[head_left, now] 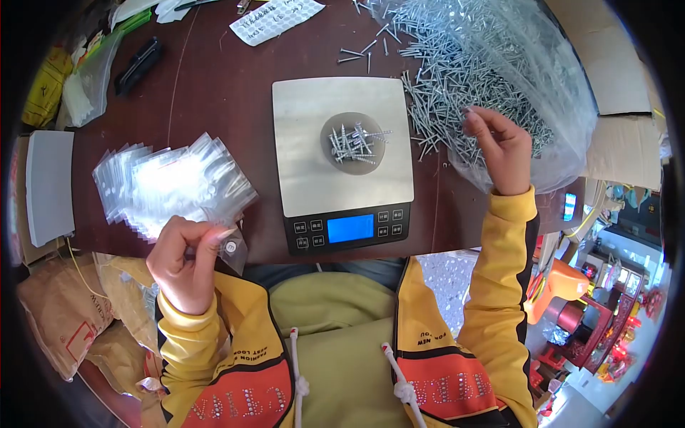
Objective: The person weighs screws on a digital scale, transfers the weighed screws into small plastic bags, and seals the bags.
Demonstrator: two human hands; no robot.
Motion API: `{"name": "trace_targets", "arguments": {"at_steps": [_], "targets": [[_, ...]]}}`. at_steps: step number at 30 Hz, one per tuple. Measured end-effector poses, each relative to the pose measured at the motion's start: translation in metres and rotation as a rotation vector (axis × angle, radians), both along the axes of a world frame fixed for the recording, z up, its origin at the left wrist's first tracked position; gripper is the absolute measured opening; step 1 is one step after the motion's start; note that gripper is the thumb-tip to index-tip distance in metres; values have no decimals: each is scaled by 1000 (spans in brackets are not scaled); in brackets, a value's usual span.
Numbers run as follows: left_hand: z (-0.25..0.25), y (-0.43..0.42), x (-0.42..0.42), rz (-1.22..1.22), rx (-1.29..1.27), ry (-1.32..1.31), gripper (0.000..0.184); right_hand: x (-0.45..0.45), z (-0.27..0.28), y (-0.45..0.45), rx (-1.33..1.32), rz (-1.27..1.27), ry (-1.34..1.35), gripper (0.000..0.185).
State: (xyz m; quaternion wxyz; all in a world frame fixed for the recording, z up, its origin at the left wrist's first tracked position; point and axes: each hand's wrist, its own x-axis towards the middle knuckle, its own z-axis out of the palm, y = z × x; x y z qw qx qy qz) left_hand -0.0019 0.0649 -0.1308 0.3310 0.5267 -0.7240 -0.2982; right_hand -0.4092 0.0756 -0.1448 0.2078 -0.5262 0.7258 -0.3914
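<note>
My left hand point(187, 260) is closed in a pinch at the table's front edge, with a small clear plastic bag point(233, 251) at its fingertips. Just beyond it lies a fanned stack of clear zip bags point(175, 182). On the right, my right hand point(505, 153) hovers over a heap of silver screws point(457, 85), thumb and fingers pressed together; what is between them is too small to make out. Between my hands stands a digital scale point(307, 143) with a lit blue display. A round shallow dish point(353, 165) on its plate holds several screws.
A large clear plastic bag point(564, 93) surrounds the screw heap. Loose screws lie near its left side. A paper with handwriting point(277, 20) and a black object point(139, 65) lie at the back. Cardboard point(621, 150) stands on the right, a white box point(50, 189) on the left.
</note>
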Motion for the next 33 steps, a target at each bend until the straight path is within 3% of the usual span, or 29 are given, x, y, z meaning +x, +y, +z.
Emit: {"name": "trace_targets", "arguments": {"at_steps": [7,9,11,14,18,19,22,33], "targets": [[-3,3,-15,-73,-85,28,14,68,23,-13,-85,522,130,22],[2,6,-14,-109,-28,27,7,83,25,-18,-170,534,141,22],[0,5,-14,-93,-85,13,12,79,26,-23,-194,527,162,24],[-1,3,-11,-89,-123,18,15,51,16,-26,-99,306,217,21],[-4,2,-11,-100,-125,18,15,20,-4,-6,72,435,457,35],[-6,2,-11,-112,-124,12,16,22,-6,-2,142,423,409,38],[-8,2,-14,-150,-109,2,16,20,-19,0,109,413,529,38],[-3,2,-11,-157,-138,-37,17,19,-37,-17,-91,347,562,17]]}}
